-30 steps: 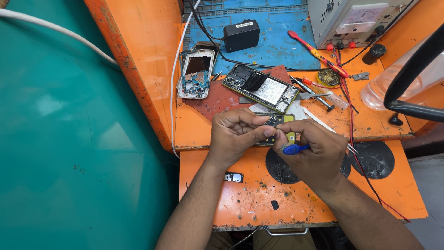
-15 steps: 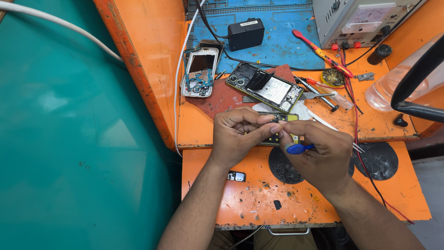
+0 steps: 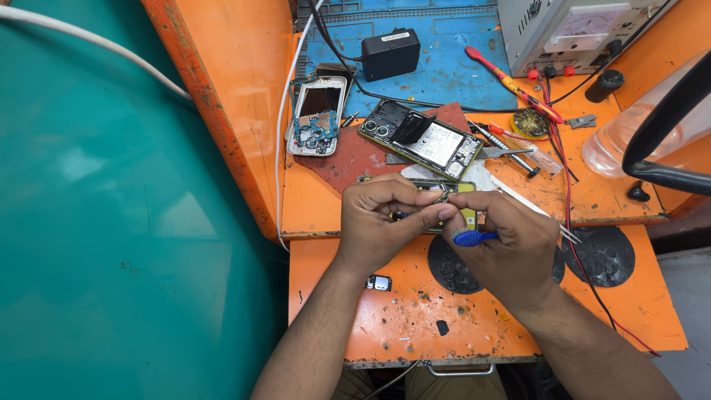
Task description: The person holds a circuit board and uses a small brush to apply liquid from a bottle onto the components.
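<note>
My left hand [image 3: 385, 218] and my right hand [image 3: 511, 244] meet over a yellow-framed phone part [image 3: 466, 215] at the front edge of the orange workbench [image 3: 326, 200]. The left hand's fingers pinch that part, with a small metal piece [image 3: 443, 196] at the fingertips. A blue-handled screwdriver [image 3: 470, 238] sits in my right hand, its tip hidden between the fingers. Most of the part is covered by both hands.
An opened phone [image 3: 422, 139] lies on a red mat behind the hands; another stripped phone [image 3: 317, 117] lies to the left. A black adapter [image 3: 390, 53], red-yellow screwdriver [image 3: 511, 83], power supply [image 3: 578, 30], tweezers, red wires and a clear bottle [image 3: 637, 133] crowd the back and right.
Both hands stay together over the part; the fingers shift slightly. The view has drifted a little.
</note>
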